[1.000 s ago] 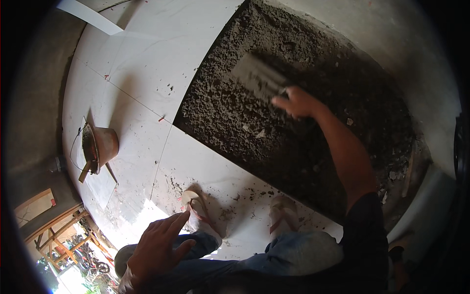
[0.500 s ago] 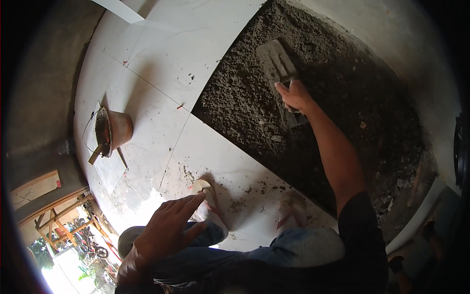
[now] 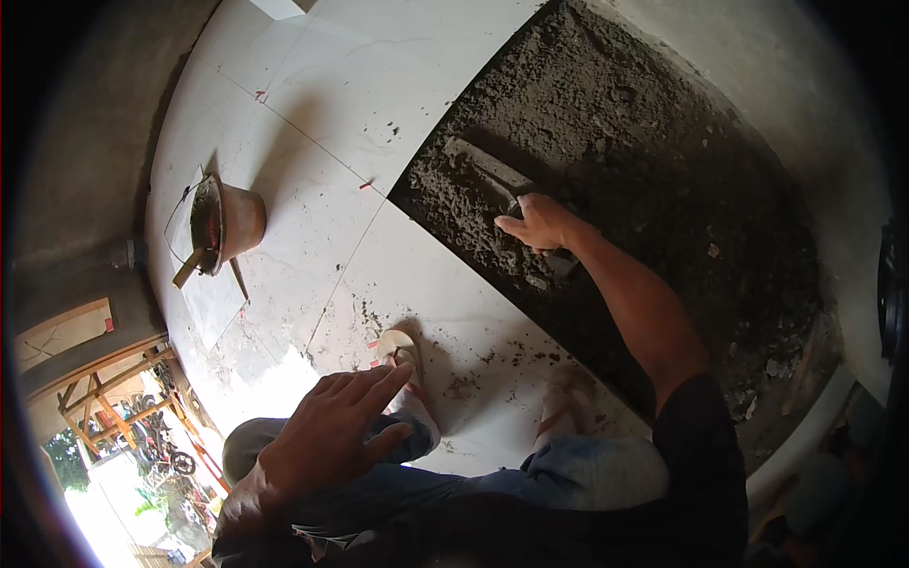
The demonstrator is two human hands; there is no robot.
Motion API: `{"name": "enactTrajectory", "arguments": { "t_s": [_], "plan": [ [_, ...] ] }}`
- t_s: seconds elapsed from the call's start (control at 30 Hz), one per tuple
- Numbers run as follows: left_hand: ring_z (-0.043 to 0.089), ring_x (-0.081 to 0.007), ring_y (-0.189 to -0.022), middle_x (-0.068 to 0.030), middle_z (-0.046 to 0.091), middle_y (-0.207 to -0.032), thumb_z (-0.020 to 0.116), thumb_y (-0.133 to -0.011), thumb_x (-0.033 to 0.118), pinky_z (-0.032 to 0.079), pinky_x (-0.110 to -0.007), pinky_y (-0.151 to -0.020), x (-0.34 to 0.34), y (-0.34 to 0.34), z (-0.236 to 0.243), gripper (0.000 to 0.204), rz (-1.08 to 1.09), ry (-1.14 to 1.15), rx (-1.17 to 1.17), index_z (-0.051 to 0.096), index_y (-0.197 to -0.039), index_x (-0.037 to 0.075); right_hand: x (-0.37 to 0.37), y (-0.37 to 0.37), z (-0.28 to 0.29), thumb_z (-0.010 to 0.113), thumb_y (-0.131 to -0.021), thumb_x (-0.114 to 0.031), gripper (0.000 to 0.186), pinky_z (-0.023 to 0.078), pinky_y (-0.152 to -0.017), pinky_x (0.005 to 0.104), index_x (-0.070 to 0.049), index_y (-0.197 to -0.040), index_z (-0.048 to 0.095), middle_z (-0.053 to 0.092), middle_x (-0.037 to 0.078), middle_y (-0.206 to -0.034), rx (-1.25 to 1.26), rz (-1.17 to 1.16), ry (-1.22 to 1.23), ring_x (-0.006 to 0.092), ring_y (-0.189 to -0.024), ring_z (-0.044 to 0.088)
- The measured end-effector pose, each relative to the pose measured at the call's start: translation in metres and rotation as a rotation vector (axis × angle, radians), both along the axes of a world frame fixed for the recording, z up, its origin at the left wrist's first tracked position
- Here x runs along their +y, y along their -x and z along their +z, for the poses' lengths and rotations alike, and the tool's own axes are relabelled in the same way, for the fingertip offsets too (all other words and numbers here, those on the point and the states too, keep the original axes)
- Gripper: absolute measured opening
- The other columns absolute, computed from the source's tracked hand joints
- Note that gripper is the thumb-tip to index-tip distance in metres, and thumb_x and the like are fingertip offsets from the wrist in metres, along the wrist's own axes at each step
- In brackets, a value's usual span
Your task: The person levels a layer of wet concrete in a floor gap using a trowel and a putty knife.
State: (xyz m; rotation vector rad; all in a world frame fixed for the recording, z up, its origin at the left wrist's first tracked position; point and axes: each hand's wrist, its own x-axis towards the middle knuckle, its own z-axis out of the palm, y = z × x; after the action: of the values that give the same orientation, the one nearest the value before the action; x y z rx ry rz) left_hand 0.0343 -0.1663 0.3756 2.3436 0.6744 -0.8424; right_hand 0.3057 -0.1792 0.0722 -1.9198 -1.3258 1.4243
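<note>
My right hand (image 3: 546, 224) grips the handle of a flat plastering trowel (image 3: 488, 168), its blade smeared with grey mortar. The blade looks tilted on edge against the mortar bed (image 3: 606, 104), close to the border of the white floor tiles (image 3: 398, 275). This dark bed is rough and crumbly towards the tiles, with shadow over its right part. Above my bent knee, my left hand (image 3: 331, 426) is held in the air with its fingers stretched out, holding nothing.
A mortar-stained bucket (image 3: 241, 222) lies on its side on the tiles at left, with a wooden handle sticking out. Red tile spacers (image 3: 367, 185) mark the joints. My sandalled feet (image 3: 398, 350) stand on crumb-strewn tiles. Plastered walls (image 3: 805, 123) border the floor; wooden framing (image 3: 114, 407) stands at lower left.
My right hand has brought the trowel left and a little nearer, and its blade has turned from showing its broad face to a steeper tilt. My left hand stays spread.
</note>
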Motion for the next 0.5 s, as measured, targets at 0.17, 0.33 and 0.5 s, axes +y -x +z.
{"name": "enactTrajectory", "arguments": {
  "t_s": [0.17,0.33,0.5],
  "plan": [
    [0.056,-0.0367,-0.113,-0.0215,0.054,-0.127,0.065,-0.089,0.032,0.042,-0.045,-0.099,0.0,0.004,0.0,0.064,0.003,0.03,-0.051,0.038,-0.14,0.005,-0.004,0.012,-0.038,0.052,-0.093,-0.049,0.068,0.056,-0.059,0.0401,0.017,-0.108,0.053,0.066,0.024,-0.073,-0.27,0.144,-0.181,0.0336,-0.063,0.068],
    [0.053,-0.0358,-0.118,-0.0215,0.053,-0.129,0.064,-0.088,0.031,0.039,-0.044,-0.101,-0.001,0.001,0.006,0.063,0.002,0.03,0.01,0.039,-0.14,0.005,0.01,-0.001,0.034,0.054,-0.093,-0.045,0.057,0.055,-0.066,0.0466,0.012,-0.098,0.057,0.065,0.029,-0.08,-0.292,-0.057,-0.06,0.0409,-0.078,0.067],
    [0.053,-0.0356,-0.117,-0.0205,0.053,-0.131,0.065,-0.088,0.03,0.039,-0.044,-0.1,-0.003,-0.01,0.003,0.063,-0.053,0.082,0.032,0.039,-0.14,0.005,-0.023,0.061,0.001,0.06,-0.088,-0.042,0.052,0.053,-0.082,0.048,0.01,-0.096,0.061,0.064,0.033,-0.087,-0.233,0.091,-0.173,0.0474,-0.091,0.064]
  ]
}}
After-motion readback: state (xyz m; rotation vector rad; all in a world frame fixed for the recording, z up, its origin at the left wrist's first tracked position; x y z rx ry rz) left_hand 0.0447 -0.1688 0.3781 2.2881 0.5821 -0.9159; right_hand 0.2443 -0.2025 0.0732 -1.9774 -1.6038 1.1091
